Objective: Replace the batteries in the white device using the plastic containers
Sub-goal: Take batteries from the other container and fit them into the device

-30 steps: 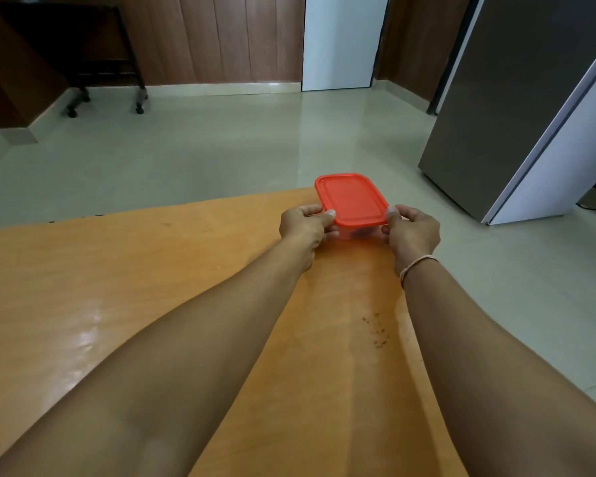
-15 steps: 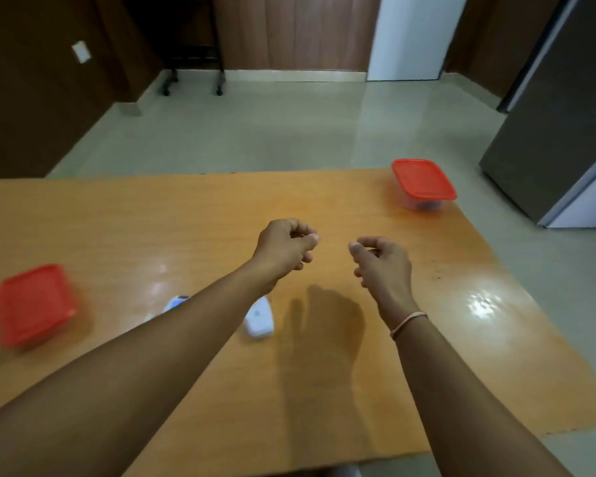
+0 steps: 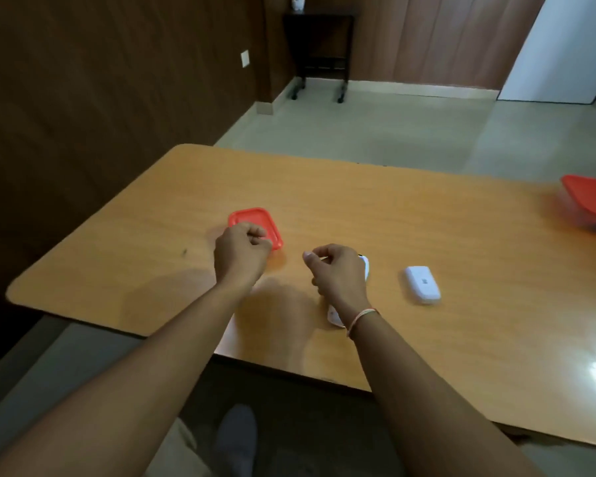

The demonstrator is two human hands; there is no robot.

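A person is standing at a long orange-brown wooden table point(image 3: 461, 332), both bare arms reaching forward over it.

Farthest left, the left hand point(image 3: 240, 251) is hovering above the tabletop with its fingers curled into a loose fist, holding nothing. Just beyond its knuckles a small square plastic container with a red lid point(image 3: 255, 226) is sitting on the table, its near edge partly hidden by that hand.

To the right, the right hand point(image 3: 338, 271) is also hanging above the table, fingers curled inward and empty, a thin pale bracelet point(image 3: 360, 320) circling its wrist. Directly under this hand and wrist a white plastic device point(image 3: 334, 315) is lying on the table, mostly covered, only its ends peeking out.

Just right of that hand, apart from it, a white oblong plastic piece with a small printed label point(image 3: 422, 284) is lying flat.

Well away at the table's far right edge, a second red-lidded clear plastic container point(image 3: 590, 201) is resting, blurred and partly cut off.
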